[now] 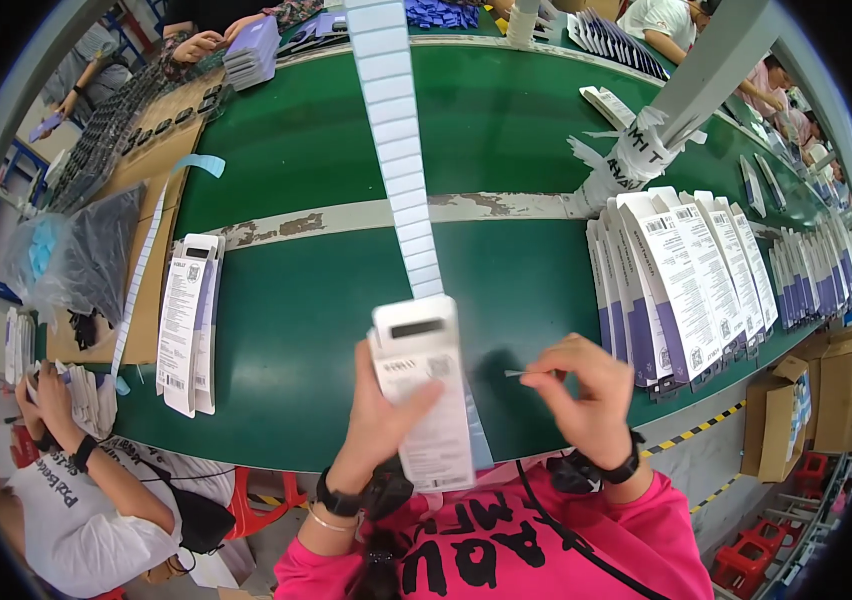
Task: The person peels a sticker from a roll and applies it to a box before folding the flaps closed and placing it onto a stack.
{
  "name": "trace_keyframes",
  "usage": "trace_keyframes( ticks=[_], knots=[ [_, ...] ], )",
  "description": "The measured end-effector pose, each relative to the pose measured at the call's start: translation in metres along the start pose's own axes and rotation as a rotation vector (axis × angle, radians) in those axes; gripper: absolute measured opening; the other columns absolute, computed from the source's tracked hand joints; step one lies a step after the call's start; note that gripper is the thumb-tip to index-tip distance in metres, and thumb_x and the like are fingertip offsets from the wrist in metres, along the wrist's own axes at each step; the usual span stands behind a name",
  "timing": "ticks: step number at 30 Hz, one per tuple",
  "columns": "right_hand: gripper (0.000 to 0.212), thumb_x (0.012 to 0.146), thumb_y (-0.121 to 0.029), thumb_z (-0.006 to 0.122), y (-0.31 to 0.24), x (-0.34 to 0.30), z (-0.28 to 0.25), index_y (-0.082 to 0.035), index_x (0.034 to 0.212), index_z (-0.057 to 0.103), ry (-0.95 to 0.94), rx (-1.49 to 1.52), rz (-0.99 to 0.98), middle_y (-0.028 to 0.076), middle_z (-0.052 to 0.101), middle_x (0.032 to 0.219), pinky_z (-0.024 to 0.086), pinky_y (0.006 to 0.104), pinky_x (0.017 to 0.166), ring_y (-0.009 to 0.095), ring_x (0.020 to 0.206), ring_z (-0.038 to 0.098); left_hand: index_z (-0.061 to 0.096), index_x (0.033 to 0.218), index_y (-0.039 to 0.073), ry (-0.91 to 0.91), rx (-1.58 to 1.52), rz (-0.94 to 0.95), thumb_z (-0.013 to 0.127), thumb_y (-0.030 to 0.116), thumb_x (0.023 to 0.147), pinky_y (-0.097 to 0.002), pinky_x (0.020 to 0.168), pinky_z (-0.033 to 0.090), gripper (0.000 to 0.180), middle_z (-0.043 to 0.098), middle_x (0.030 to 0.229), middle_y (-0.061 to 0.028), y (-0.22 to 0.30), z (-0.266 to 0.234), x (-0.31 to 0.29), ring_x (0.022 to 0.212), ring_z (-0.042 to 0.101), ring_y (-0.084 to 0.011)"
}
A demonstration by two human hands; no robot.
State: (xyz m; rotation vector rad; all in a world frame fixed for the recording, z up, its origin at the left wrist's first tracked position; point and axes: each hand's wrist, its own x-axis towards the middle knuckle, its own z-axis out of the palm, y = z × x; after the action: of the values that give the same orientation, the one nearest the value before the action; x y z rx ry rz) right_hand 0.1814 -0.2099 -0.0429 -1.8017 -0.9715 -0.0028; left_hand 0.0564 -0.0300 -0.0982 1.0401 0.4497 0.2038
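A flat white box (431, 430) with a hang tab and printed text is upright in front of me. My left hand (383, 410) grips it by its left side, the thumb lying across its face. To its right, my right hand (578, 392) pinches a small, thin, pale piece (514, 373) that looks like a sticker, held apart from the box. A long strip of pale blue-white labels (396, 120) runs from the far edge down behind the box; its lower part is mostly hidden there.
Rows of white and purple boxes (681, 290) stand at the right, by a taped grey post (636, 155). More boxes (186, 325) lie to the left. A person (96, 480) works at far left, others across the green table (286, 310). Cardboard cartons (776, 420) sit lower right.
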Motion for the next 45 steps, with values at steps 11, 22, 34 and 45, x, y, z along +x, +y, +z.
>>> trace_keyframes(
  ticks=[11, 22, 34, 45],
  knots=[
    [0.037, 0.074, 0.000, 0.071, -0.050, 0.039, 0.008, 0.003, 0.107, 0.055, -0.312, -0.126, -0.302, 0.008, 0.057, 0.070, 0.047, 0.0346, 0.054, 0.024, 0.062, 0.058, 0.036, 0.132, 0.000, -0.114, 0.650, 0.353, 0.069, 0.002, 0.080, -0.0335, 0.082, 0.051, 0.061, 0.062, 0.109, -0.0191, 0.042, 0.040, -0.050, 0.099, 0.065, -0.0267],
    [0.034, 0.074, -0.025, 0.079, -0.015, 0.028, 0.014, 0.000, 0.093, 0.066, -0.237, 0.220, -0.043, 0.007, 0.059, 0.076, 0.049, 0.0282, 0.061, 0.019, 0.068, 0.060, 0.020, 0.129, 0.003, -0.072, 0.431, 0.512, 0.061, 0.005, 0.089, -0.0392, 0.092, 0.043, 0.058, 0.043, 0.118, -0.0219, 0.007, 0.021, -0.055, 0.107, 0.053, -0.0289],
    [0.020, 0.081, -0.010, 0.073, 0.020, -0.027, 0.021, 0.002, 0.095, 0.068, -0.268, 0.446, 0.034, 0.011, 0.069, 0.090, 0.051, 0.0322, 0.077, 0.021, 0.086, 0.062, 0.053, 0.108, 0.000, 0.035, 0.568, 0.544, 0.047, 0.021, 0.099, -0.0320, 0.087, 0.044, 0.024, 0.057, 0.114, -0.0176, -0.031, 0.019, -0.043, 0.100, 0.058, -0.0226],
    [0.019, 0.072, 0.008, 0.075, -0.005, -0.025, 0.021, 0.004, 0.085, 0.061, -0.230, 0.517, 0.404, 0.011, 0.068, 0.086, 0.053, 0.0267, 0.071, 0.017, 0.081, 0.066, 0.070, 0.089, -0.005, 0.057, 0.563, 0.325, 0.068, -0.008, 0.077, -0.0242, 0.066, 0.048, 0.013, 0.068, 0.085, -0.0116, 0.010, 0.024, -0.045, 0.075, 0.062, -0.0143]
  ],
)
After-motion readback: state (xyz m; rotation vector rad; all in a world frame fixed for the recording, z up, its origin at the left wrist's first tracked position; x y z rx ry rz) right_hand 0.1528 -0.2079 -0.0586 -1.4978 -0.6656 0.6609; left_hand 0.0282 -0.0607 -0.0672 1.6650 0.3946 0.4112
